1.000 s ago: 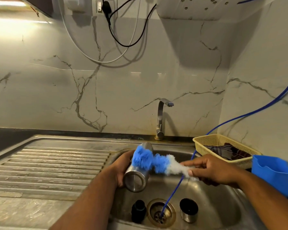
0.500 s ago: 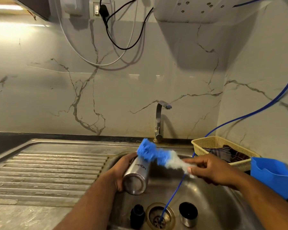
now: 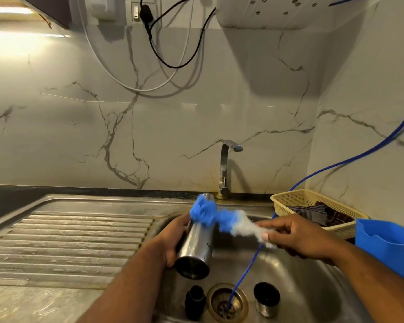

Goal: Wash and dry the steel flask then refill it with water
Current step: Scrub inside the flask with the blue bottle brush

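Wash step, scrubbing stage. Left hand (image 3: 170,241) wraps curled fingers round the flask (image 3: 196,248), which is tilted over the sink (image 3: 313,287) basin, base toward the camera and mouth toward the tap (image 3: 225,169). Right hand (image 3: 299,236) pinches the white end of the brush (image 3: 219,217) between thumb and fingers; the blue head lies against the flask's upper outside, near the neck. Black stopper (image 3: 195,301) and steel cap (image 3: 266,299) sit in the basin on either side of the drain, and the blue hose (image 3: 243,278) runs into the drain. No water visibly running. Next move probably calls for working the brush along the body or into the mouth, then rinsing; drying and refilling not yet done.
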`<move>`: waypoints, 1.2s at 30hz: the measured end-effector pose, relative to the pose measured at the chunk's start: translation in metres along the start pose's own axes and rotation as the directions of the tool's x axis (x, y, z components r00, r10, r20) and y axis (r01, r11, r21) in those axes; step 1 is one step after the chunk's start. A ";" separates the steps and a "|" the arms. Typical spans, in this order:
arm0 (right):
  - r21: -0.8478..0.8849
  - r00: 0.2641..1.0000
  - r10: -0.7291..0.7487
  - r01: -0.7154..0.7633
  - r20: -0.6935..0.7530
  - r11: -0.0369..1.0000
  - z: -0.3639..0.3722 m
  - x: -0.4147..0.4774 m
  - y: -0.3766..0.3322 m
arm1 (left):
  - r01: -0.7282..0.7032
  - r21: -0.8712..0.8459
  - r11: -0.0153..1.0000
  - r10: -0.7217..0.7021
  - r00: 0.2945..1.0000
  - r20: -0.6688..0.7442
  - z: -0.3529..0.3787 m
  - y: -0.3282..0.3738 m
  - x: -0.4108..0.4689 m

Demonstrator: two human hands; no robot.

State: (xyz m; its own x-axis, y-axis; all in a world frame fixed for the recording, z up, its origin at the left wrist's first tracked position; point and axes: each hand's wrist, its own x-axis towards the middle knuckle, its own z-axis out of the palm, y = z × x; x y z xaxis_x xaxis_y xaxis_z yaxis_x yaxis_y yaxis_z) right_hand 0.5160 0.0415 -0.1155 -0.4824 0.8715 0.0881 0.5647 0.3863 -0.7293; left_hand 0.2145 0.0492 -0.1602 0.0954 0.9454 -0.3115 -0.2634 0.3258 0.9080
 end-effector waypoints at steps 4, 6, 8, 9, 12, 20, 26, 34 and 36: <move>0.045 0.992 0.016 -0.022 0.124 0.999 0.000 -0.004 0.001 | 0.008 -0.063 0.998 -0.009 1.000 -0.020 0.004 0.002 -0.005; 0.024 0.996 0.005 -0.007 0.085 1.000 0.003 -0.001 0.001 | -0.013 -0.074 0.997 0.009 0.999 -0.044 0.004 0.003 -0.002; -0.045 0.995 -0.023 0.019 -0.098 0.999 0.004 0.005 0.004 | 0.026 -0.065 0.998 -0.029 0.999 -0.044 0.007 0.004 -0.007; -0.049 0.993 -0.019 0.014 -0.116 0.999 0.004 0.005 0.005 | 0.034 -0.061 0.998 -0.037 0.998 -0.044 0.007 0.004 -0.007; 0.051 0.993 0.033 -0.039 0.110 0.998 -0.001 -0.004 0.002 | 0.060 -0.107 0.992 -0.067 0.996 -0.059 0.005 0.003 -0.008; 0.077 0.997 0.019 -0.013 -0.077 0.997 0.002 0.001 0.010 | 0.057 -0.135 0.989 -0.052 0.998 0.041 0.007 0.003 -0.007; -0.043 0.956 0.018 -0.032 -0.293 0.999 0.006 0.011 0.012 | 0.011 -0.030 0.999 -0.011 1.000 0.005 0.011 0.004 -0.012; -0.052 0.971 -0.017 0.005 -0.238 0.999 0.006 0.007 0.004 | 0.022 0.070 0.997 -0.018 0.998 -0.061 0.012 0.003 -0.013; -0.048 0.980 -0.007 -0.002 -0.199 0.999 0.006 0.006 0.004 | 0.025 0.067 0.997 -0.021 0.998 -0.067 0.012 0.004 -0.014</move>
State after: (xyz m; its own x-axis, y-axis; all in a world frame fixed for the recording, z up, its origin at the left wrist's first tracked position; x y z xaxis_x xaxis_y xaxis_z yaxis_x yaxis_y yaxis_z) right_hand 0.5115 0.0465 -0.1218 -0.3433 0.9114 0.2269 0.5974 0.3983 -0.6960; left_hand 0.2236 0.0373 -0.1493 0.0358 0.9367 -0.3483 -0.1955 0.3484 0.9167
